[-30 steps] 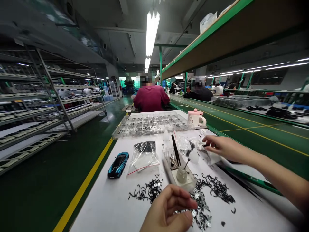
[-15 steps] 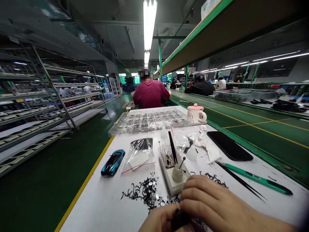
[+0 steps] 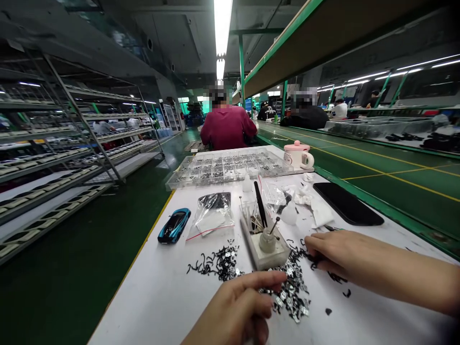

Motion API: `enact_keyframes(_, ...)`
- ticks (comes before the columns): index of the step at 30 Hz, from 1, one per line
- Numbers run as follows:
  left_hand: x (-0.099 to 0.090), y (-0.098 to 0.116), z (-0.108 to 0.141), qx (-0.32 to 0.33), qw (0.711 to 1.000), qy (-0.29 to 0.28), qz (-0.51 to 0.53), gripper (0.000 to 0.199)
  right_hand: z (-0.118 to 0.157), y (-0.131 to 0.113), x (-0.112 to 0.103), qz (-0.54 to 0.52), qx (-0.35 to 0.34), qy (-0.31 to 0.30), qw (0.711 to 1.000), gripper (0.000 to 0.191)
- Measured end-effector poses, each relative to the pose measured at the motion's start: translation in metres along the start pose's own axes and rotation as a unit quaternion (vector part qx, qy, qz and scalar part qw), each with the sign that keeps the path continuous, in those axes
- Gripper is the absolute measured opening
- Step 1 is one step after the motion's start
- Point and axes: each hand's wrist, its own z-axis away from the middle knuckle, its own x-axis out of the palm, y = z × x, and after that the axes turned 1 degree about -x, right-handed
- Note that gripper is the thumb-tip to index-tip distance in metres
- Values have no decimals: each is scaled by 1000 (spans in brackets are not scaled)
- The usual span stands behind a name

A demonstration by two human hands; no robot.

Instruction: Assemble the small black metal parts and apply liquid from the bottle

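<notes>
My left hand (image 3: 240,306) is over the table's near part, its index finger stretched out and the other fingers curled; whether anything is inside them is hidden. Beside its fingertips lies a pile of small black and silver parts (image 3: 291,292). My right hand (image 3: 332,251) reaches down to black curved pieces on the right, fingertips bent against them; what they grip is too small to make out. Between and beyond the hands stands a pale holder (image 3: 271,260) with a small glass jar (image 3: 267,241) and black tweezers (image 3: 259,203). Another pile of black pieces (image 3: 225,263) lies to the left.
A blue toy car (image 3: 174,225), a plastic bag (image 3: 212,218), a divided clear tray (image 3: 230,167), a pink-lidded mug (image 3: 299,155) and a black phone-like slab (image 3: 347,203) lie farther out. A person in a red top (image 3: 228,127) sits ahead.
My hands have come apart. The right hand moved right to the black pieces; the left hand rose into view with its index finger extended. The dark object between them no longer shows.
</notes>
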Motion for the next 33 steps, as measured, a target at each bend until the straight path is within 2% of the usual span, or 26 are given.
enact_keyframes(3,-3,-5,-4,38,997,-4,63,27,-4,-2,0,-8,-2,11,1000,15)
enact_keyframes(8,-1,2,-2,14,995,1,102,25,-8,-2,-8,-9,3,27,1000,18)
enact_keyframes(10,0,5,-1,17,995,7,94,29,-10,-3,-12,-9,7,27,1000,19)
enact_keyframes(15,-3,5,-5,35,996,-25,77,50,-12,-12,-22,-9,35,8,999,14)
enact_keyframes(19,-3,6,-5,40,999,-5,35,44,-13,-20,-32,-24,53,-10,998,13)
enact_keyframes(24,-1,9,-2,21,1000,1,0,43,-13,-28,-43,-54,62,1,997,13)
enact_keyframes(28,1,10,-1,11,1000,9,-27,48,-8,-45,-47,-135,64,30,988,14)
enact_keyframes(33,5,14,1,39,996,11,-73,37,-3,-72,-46,-279,42,58,958,21)
